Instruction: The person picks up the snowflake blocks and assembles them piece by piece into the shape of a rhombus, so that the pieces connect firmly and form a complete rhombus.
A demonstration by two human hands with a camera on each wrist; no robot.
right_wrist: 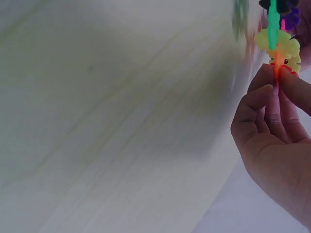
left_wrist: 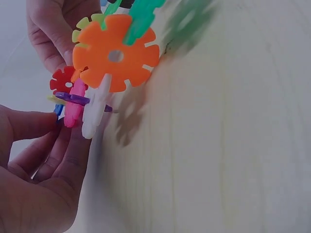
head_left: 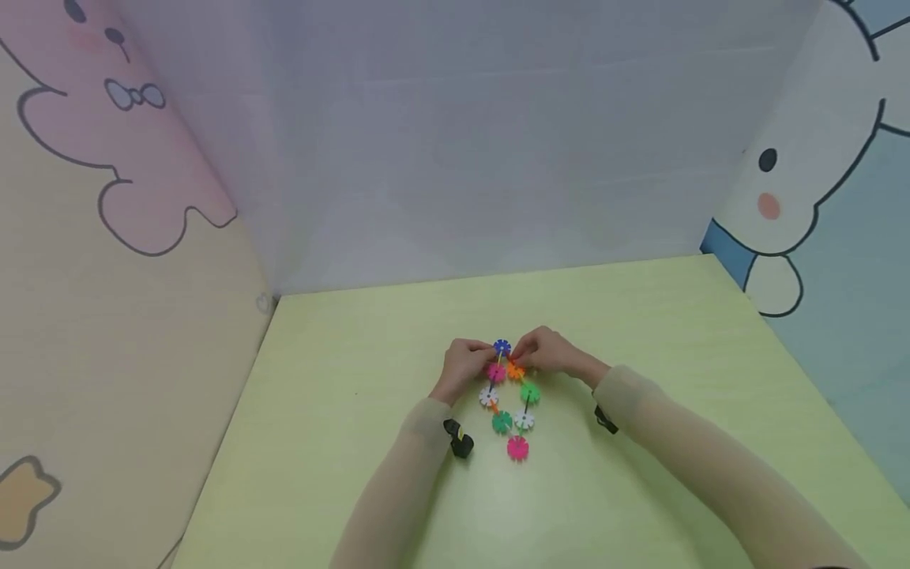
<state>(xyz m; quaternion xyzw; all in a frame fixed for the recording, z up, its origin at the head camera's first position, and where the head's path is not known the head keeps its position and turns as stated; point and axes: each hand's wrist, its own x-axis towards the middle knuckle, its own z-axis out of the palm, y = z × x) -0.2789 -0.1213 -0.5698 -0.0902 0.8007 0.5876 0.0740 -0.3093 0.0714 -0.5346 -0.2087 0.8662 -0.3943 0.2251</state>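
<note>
A loop of linked snowflake discs hangs between both hands above the table. My left hand (head_left: 466, 365) pinches the blue disc (head_left: 502, 348) at the far end between thumb and fingers. A red disc (left_wrist: 62, 80) is between the right hand's (head_left: 549, 351) thumb and index finger, next to an orange disc (head_left: 516, 369). Down the left side come a pink disc (head_left: 496, 372), a white disc (head_left: 488, 396) and a dark green disc (head_left: 502, 422). The right side shows a bright green disc (head_left: 530, 393) and another white disc (head_left: 524, 420). A second pink disc (head_left: 518, 448) forms the near end.
The pale yellow-green table (head_left: 320, 411) spreads around the hands. Behind it stands a plain light wall (head_left: 498, 158), with cartoon-printed panels at both sides. A black wrist camera (head_left: 460, 444) sits by the left sleeve; a dark strap (head_left: 606, 420) shows under the right cuff.
</note>
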